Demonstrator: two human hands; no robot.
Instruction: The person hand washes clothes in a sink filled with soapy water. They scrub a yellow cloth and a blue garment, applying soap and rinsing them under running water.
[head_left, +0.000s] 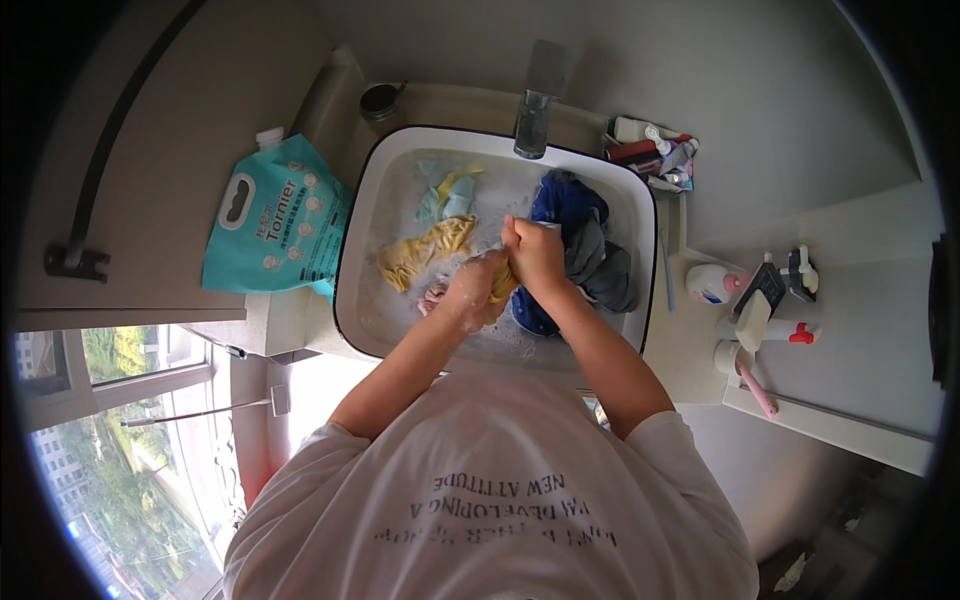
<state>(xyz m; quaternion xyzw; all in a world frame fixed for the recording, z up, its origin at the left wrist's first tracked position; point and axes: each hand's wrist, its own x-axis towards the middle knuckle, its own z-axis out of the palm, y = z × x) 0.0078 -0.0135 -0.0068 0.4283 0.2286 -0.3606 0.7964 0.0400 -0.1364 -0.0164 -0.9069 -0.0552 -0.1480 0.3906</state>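
Both hands are over a white washbasin (390, 161) with a dark rim, which holds cloudy, sudsy water. My left hand (475, 289) is wet with foam and grips a bunched yellow cloth (504, 279). Pressed close on its right, my right hand (534, 251) is closed as a fist on the same cloth. Another part of yellow fabric (427, 251) floats to the left; whether the two are joined is hidden. A pink piece of cloth (432, 296) shows beside my left wrist. Light-blue fabric (456, 196) lies farther back. Dark blue (570, 202) and grey garments (611, 274) are heaped at the right.
A metal faucet (534, 112) overhangs the basin's back edge. A teal detergent pouch (277, 217) stands at left, a lidded jar (379, 103) behind. At right are a toiletries container (651, 154), a white bottle (709, 285), a soap bar (753, 319) and a pink-handled brush (757, 390).
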